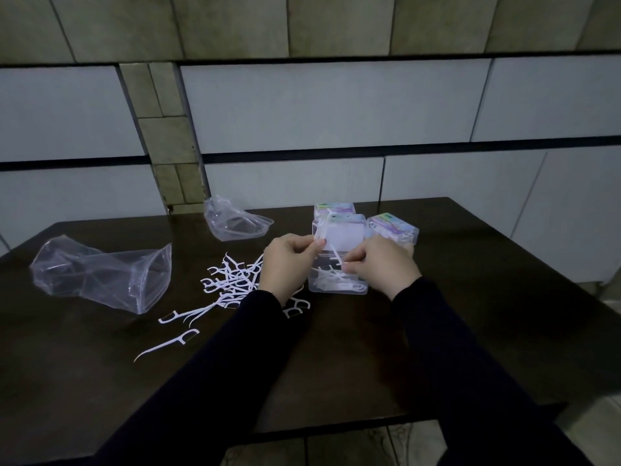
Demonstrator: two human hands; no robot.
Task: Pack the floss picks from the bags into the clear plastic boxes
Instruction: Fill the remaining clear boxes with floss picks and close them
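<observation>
Both hands are working over the open clear box point(337, 277): left hand point(285, 264) and right hand point(381, 264) each pinching floss picks point(331, 245), loose picks point(228, 280) lying on the counter point(470, 297) beside two bags point(104, 274).

Dim room, dark wooden table point(470, 331)

A wall point(336, 105) clad in large pale tiles is seen behind; tiled floor point(598, 418) is glimpsed below.

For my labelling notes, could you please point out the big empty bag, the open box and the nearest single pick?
Large clear plastic bag point(100, 277), head view, crumpled middle.
Open clear plastic box point(337, 286), head view, front wall.
Lone white floss pick point(168, 344), head view, handle.
</observation>
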